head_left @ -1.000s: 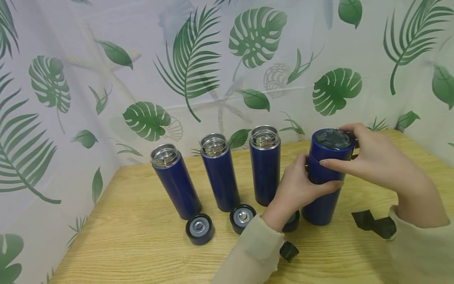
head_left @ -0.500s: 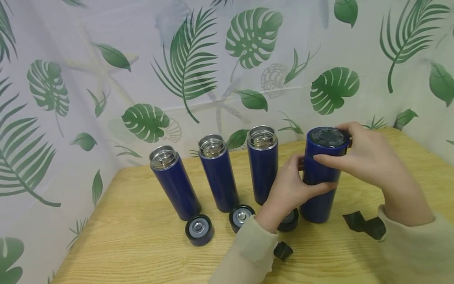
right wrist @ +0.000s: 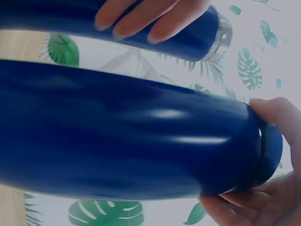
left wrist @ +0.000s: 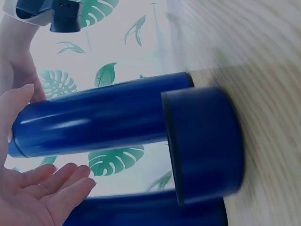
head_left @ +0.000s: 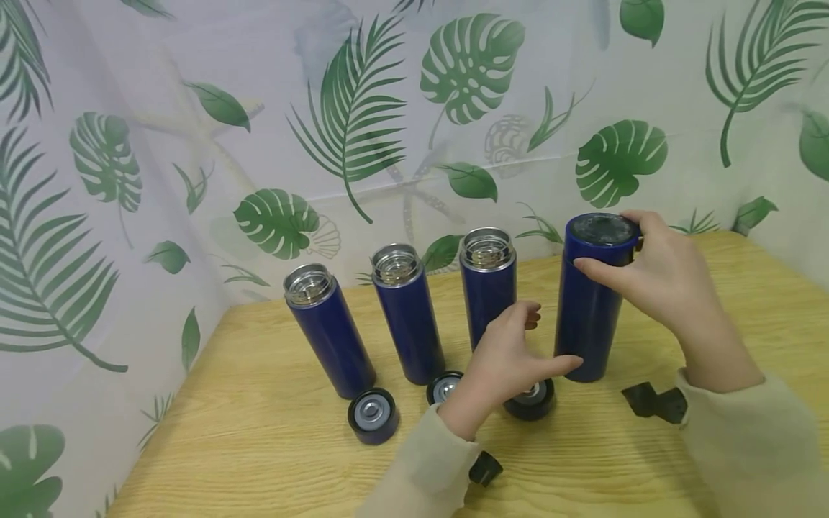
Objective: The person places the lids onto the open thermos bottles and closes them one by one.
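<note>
My right hand grips the top of a dark blue thermos bottle, fingers and thumb around its lid and upper edge. The bottle stands nearly upright, capped with a dark, glossy top. To its left, my left hand is held with fingers and thumb spread, and nothing is in it. In the left wrist view a gap separates the left fingers from the capped bottle. Behind this hand is an uncapped bottle, and below it an upturned lid, partly covered.
Two more uncapped blue bottles with steel necks, one at the left and one in the middle, stand in the row. Upturned lids lie before them. Black scraps lie on the wooden table, near a leaf-print cloth.
The left hand has let go of the capped bottle and moved left and down from it. The right hand keeps its grip, and the bottle has shifted away from the person.
</note>
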Demonstrator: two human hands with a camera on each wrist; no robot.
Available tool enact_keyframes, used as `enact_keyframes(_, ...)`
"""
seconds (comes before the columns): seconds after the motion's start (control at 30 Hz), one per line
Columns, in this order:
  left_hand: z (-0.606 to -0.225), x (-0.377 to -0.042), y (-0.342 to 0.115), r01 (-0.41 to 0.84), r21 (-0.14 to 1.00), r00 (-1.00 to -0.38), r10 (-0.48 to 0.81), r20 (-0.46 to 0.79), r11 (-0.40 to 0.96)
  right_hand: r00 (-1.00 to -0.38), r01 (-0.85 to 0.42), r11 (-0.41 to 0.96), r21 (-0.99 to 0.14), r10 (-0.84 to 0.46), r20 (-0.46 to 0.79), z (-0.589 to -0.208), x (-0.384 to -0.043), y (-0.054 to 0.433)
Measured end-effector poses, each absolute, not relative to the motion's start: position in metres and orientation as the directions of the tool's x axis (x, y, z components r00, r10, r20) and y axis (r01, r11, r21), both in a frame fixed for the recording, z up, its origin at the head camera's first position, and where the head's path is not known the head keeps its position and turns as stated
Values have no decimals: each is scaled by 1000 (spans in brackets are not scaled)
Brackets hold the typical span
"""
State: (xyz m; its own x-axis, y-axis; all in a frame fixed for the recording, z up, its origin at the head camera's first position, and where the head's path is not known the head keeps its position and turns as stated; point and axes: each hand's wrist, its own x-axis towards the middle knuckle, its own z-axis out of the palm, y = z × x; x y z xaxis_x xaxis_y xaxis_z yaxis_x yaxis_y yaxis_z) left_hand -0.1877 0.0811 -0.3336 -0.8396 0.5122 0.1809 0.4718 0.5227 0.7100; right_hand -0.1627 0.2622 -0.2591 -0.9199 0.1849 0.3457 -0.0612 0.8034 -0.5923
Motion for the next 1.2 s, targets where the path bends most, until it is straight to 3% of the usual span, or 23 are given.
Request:
enact_keyframes(0.43, -333, -190, 66, 529, 673, -812, 539, 224, 517, -889, -71, 728, -682, 263, 374, -268, -174, 265)
enact_keyframes(0.87, -324, -193, 54, 562, 671, -799, 530, 286, 485, -913, -91, 732, -675, 209, 350, -267, -175, 270)
enact_keyframes(1.2, -313, -193, 43, 558, 691, -805, 501, 317, 460, -883, -159, 692, -704, 220, 416, -258, -161, 268)
